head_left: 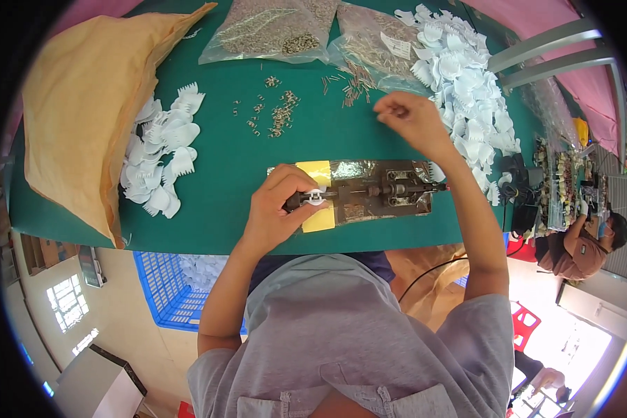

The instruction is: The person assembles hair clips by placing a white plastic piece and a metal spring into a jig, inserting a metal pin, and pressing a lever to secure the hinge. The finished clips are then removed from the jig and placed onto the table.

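Observation:
My left hand (275, 212) is closed round a white plastic hair clip piece (316, 197), held against the left end of a dark metal jig (359, 191) with yellow tape. The fingers cover much of the piece. My right hand (414, 122) hovers over the table to the upper right, its fingers curled into a pinch; anything between them is too small to make out. Just beyond it lie loose thin metal pins (355, 85). Small metal springs (282, 115) are scattered in the middle of the green table (223, 174).
White toothed clip halves form a large heap (460, 76) at right and a smaller pile (160, 153) at left, beside a brown paper sack (90, 111). Clear bags of metal parts (265, 31) lie at the back. A blue crate (171, 292) stands below the table edge. Other people are at far right.

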Action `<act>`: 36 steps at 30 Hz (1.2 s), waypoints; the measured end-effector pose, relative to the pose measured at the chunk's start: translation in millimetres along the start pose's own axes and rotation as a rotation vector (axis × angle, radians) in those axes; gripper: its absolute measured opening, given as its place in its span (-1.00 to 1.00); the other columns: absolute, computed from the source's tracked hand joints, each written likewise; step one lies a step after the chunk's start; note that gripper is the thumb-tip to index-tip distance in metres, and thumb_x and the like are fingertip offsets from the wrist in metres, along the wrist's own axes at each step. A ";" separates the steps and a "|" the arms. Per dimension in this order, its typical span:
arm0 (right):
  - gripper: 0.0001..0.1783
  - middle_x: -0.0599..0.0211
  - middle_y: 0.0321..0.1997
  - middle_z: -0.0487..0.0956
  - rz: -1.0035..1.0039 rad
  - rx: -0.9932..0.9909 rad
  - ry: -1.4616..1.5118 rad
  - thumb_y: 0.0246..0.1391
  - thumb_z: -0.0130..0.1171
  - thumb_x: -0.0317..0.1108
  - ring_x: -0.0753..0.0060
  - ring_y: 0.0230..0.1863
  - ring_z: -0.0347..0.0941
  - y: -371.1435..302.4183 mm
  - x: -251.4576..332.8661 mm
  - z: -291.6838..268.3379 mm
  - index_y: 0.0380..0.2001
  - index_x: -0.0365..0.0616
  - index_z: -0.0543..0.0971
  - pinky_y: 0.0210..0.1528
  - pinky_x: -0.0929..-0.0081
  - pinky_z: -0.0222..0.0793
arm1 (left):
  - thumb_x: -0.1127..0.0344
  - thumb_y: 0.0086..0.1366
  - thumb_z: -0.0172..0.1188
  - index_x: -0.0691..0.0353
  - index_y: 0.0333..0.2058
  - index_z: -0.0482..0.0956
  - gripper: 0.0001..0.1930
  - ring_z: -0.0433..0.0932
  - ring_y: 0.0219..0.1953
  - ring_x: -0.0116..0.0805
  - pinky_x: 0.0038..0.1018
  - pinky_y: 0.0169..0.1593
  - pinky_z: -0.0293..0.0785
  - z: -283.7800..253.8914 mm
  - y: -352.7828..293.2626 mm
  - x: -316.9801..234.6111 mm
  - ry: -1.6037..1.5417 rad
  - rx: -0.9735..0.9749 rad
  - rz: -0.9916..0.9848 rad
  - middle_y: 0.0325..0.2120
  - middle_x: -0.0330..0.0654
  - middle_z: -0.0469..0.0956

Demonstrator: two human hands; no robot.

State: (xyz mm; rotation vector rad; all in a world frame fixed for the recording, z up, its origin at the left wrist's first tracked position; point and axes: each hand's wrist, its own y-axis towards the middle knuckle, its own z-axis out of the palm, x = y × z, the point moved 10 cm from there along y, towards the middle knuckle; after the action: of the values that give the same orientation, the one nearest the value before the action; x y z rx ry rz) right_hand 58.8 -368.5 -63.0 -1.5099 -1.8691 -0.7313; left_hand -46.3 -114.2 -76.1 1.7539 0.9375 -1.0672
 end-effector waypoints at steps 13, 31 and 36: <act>-0.76 0.23 -0.44 0.70 0.086 0.060 -0.401 0.07 0.41 -0.19 0.23 -0.37 0.67 56.0 5.3 61.0 -0.39 -0.15 0.71 -0.23 0.28 0.56 | 0.41 0.10 0.53 0.29 -0.29 0.58 -0.72 0.56 -0.23 -0.20 -0.36 -0.20 0.50 -1.8 3.2 -1.7 0.006 -0.001 0.050 -0.30 -0.14 0.60; -0.80 0.26 -0.39 0.72 0.001 0.124 -0.200 0.11 0.34 -0.32 0.39 -0.39 0.65 46.5 6.8 56.3 -0.27 -0.22 0.71 -0.23 0.41 0.54 | 0.40 0.09 0.53 0.28 -0.28 0.59 -0.71 0.52 -0.28 -0.25 -0.39 -0.25 0.45 -1.0 -0.1 3.8 -0.019 -0.009 0.039 -0.32 -0.18 0.57; -0.81 0.25 -0.38 0.73 0.048 0.017 -0.268 0.13 0.32 -0.30 0.39 -0.37 0.66 39.0 6.3 46.1 -0.30 -0.20 0.72 -0.22 0.38 0.55 | 0.50 0.06 0.54 0.30 -0.30 0.61 -0.73 0.59 -0.21 -0.30 -0.44 -0.19 0.49 -2.3 0.1 4.8 -0.017 0.012 -0.003 -0.28 -0.17 0.65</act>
State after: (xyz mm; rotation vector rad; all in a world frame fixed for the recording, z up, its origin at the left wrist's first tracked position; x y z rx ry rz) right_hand 90.5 -322.6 -87.0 -1.7043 -2.0172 -0.5089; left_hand -43.9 -111.4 -79.9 1.7508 0.9253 -1.0903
